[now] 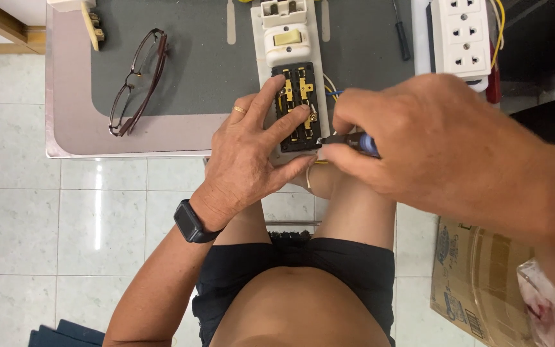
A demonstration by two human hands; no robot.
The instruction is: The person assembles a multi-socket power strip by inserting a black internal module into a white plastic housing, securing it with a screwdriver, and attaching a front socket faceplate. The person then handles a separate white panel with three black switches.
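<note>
The left hand (252,154) presses flat, fingers released, steadying the black socket block (298,106); at 3 o'clock, the right hand (412,135) clenches a screwdriver (348,139).

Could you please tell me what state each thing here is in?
Socket block: opened, brass contacts bared, lying flat.
Left hand: fingers pressed on the block.
Right hand: closed on the screwdriver, tip at the block.
Glasses: folded, lying on the mat.
Power strip: nothing plugged in.

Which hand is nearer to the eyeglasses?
Left. The left hand rests on the socket block, right of the eyeglasses; the right hand is farther right, holding a screwdriver.
</note>
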